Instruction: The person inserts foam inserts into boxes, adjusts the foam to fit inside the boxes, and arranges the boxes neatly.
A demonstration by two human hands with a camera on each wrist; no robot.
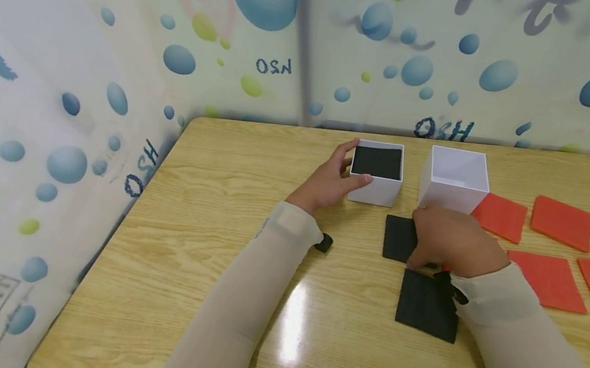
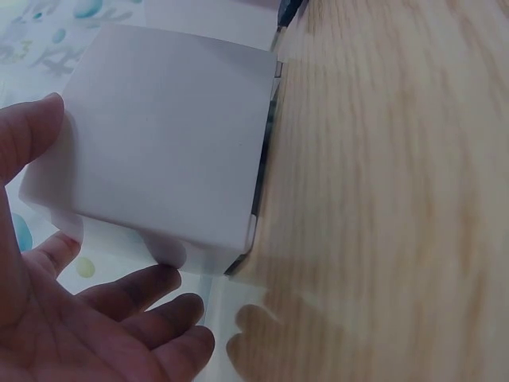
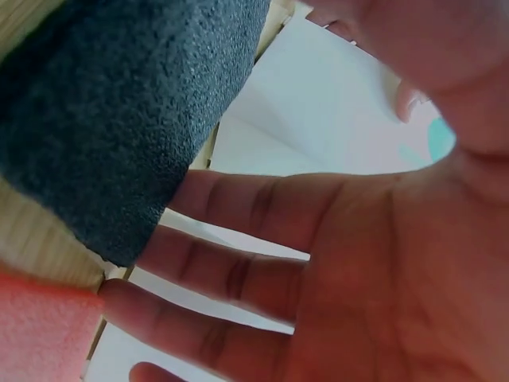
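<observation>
One white box (image 1: 376, 192) stood just right of your loosely spread left hand (image 1: 325, 181), touching it; farther right, a black square (image 1: 398, 238) showed partly under your right hand (image 1: 455, 240), whose grip I couldn't tell. Picking up seemed underway, next needing a secure pinch.

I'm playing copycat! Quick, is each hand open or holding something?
Left hand: holding the left white box.
Right hand: at a black square; can't tell whether it's gripped.
</observation>
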